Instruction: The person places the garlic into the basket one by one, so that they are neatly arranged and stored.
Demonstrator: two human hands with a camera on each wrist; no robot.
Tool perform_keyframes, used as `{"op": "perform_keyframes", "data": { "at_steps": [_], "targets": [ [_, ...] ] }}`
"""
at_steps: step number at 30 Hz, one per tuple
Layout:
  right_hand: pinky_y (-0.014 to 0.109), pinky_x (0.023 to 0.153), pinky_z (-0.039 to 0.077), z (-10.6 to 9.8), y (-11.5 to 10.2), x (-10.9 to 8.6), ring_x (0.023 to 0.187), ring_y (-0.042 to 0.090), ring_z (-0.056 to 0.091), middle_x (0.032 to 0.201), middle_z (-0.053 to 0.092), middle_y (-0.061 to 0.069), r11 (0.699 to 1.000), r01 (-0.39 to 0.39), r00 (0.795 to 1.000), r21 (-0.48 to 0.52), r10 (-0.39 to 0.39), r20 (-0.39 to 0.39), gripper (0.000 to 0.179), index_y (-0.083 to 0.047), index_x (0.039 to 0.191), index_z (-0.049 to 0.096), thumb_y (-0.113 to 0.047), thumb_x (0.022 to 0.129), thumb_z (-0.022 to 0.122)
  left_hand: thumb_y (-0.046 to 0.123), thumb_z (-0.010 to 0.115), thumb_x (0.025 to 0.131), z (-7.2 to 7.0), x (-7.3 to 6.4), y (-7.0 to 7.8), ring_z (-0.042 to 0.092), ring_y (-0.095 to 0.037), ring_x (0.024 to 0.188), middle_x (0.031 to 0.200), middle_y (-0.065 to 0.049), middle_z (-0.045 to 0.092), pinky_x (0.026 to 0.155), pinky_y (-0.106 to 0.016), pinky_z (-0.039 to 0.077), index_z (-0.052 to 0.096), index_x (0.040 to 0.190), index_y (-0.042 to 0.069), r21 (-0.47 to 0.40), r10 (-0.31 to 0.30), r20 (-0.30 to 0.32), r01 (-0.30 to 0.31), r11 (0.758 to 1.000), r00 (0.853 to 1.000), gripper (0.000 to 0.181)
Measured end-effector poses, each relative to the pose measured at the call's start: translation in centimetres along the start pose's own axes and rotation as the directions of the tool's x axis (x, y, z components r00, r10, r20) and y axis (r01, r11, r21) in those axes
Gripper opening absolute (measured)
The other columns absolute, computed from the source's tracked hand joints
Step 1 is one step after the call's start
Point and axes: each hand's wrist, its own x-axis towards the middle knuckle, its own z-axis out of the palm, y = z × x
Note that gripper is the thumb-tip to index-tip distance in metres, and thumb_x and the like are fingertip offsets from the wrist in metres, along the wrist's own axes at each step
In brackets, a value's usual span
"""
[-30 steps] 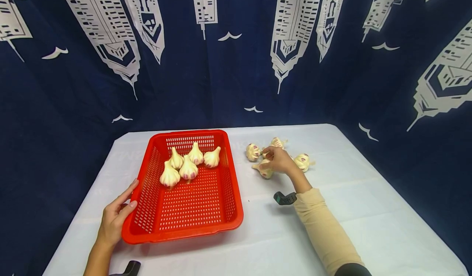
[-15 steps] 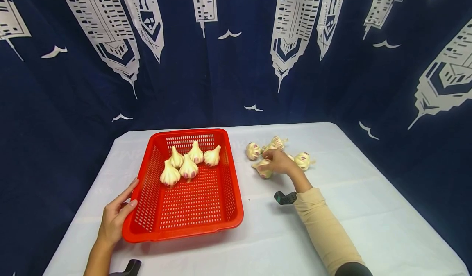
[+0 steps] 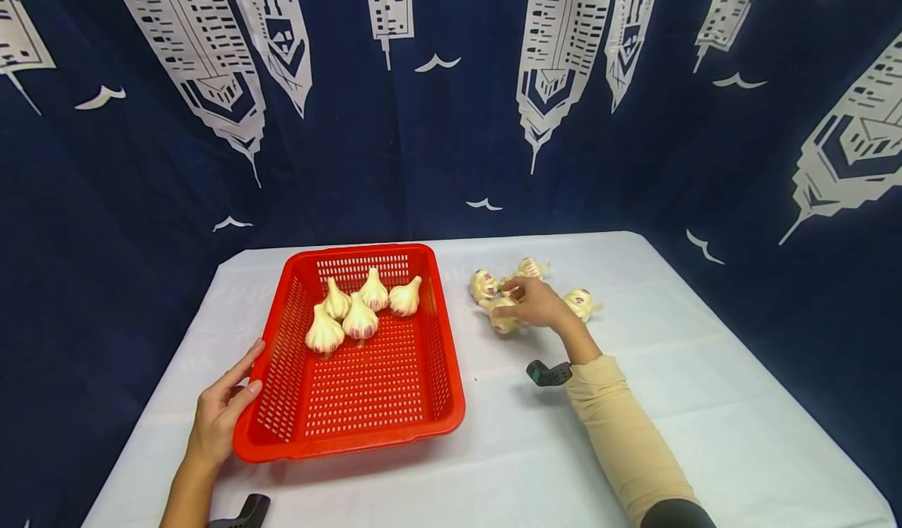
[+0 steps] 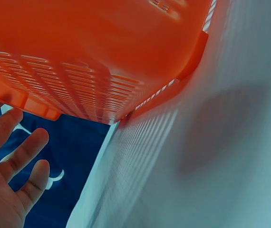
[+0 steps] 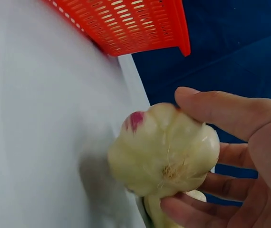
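Observation:
A red perforated plastic basket lies at the left of the table, several garlic bulbs grouped in its far half. Along its left rim rests my left hand, thumb and fingertips touching the edge; in the left wrist view the fingers are extended and spread beside the basket wall. To the right of the basket, my right hand holds a garlic bulb between thumb and fingers, its root end facing the right wrist camera. The bulb's shadow falls on the white cloth beside it.
Around my right hand lie other loose garlic bulbs, one at its right and one at its left. Another bulb sits behind it. A dark blue printed curtain hangs behind the white table.
My right hand now has the near garlic bulb between thumb and fingers, and the bulb has shifted slightly up in the head view. The left hand and basket stay in place.

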Motion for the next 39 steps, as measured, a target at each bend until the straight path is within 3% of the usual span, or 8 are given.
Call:
{"op": "perform_keyframes", "data": {
  "at_steps": [9, 18, 26, 34, 39],
  "targets": [
    [0.044, 0.087, 0.052, -0.2, -0.5, -0.1, 0.102, 0.033, 0.062, 0.113, 0.066, 0.019, 0.991, 0.115, 0.991, 0.074, -0.109, -0.079, 0.057, 0.005, 0.126, 0.062, -0.023, 0.08, 0.082, 0.0, 0.048, 0.097, 0.1, 0.0, 0.1, 0.067, -0.009, 0.074, 0.132, 0.022, 0.057, 0.065, -0.021, 0.057, 0.048, 0.145, 0.002, -0.012, -0.006, 0.005, 0.006, 1.0, 1.0, 0.048],
    [0.044, 0.09, 0.051, 0.1, -1.5, 0.3, 0.105, 0.034, 0.061, 0.121, 0.063, 0.019, 0.981, 0.141, 0.983, 0.131, -0.124, -0.134, 0.048, 0.0, 0.125, 0.063, -0.017, 0.083, 0.079, -0.001, 0.048, 0.097, 0.0, 0.0, 0.0, 0.067, -0.009, 0.074, 0.132, 0.021, 0.057, 0.065, -0.021, 0.057, 0.049, 0.145, 0.002, -0.013, 0.005, 0.003, -0.005, 1.0, 1.0, 0.048],
    [0.039, 0.083, 0.056, 0.4, -2.6, 0.4, 0.108, 0.034, 0.061, 0.121, 0.065, 0.017, 0.96, 0.16, 0.977, 0.231, -0.121, -0.175, 0.047, 0.001, 0.124, 0.065, -0.016, 0.083, 0.08, -0.001, 0.048, 0.097, 0.0, 0.0, -0.1, 0.068, -0.009, 0.073, 0.133, 0.021, 0.057, 0.064, -0.022, 0.057, 0.049, 0.145, 0.002, -0.014, 0.002, 0.004, -0.002, 1.0, 1.0, 0.048],
    [0.044, 0.086, 0.054, 0.4, -3.5, 0.5, 0.108, 0.037, 0.061, 0.12, 0.066, 0.017, 0.948, 0.182, 0.963, 0.262, -0.118, -0.24, 0.047, 0.001, 0.122, 0.065, -0.017, 0.082, 0.081, 0.0, 0.048, 0.097, 0.1, 0.0, 0.0, 0.067, -0.01, 0.072, 0.132, 0.022, 0.057, 0.064, -0.022, 0.057, 0.049, 0.144, 0.002, -0.008, -0.007, -0.002, 0.007, 1.0, 1.0, 0.047],
    [0.045, 0.087, 0.054, 0.3, -4.1, 0.5, 0.107, 0.037, 0.062, 0.12, 0.065, 0.018, 0.937, 0.203, 0.963, 0.284, -0.137, -0.234, 0.05, 0.002, 0.124, 0.063, -0.018, 0.082, 0.081, 0.001, 0.048, 0.097, 0.1, 0.0, 0.1, 0.067, -0.01, 0.071, 0.133, 0.022, 0.057, 0.063, -0.022, 0.057, 0.049, 0.144, 0.002, -0.004, -0.01, 0.0, 0.01, 1.0, 1.0, 0.047]
  ]
}}
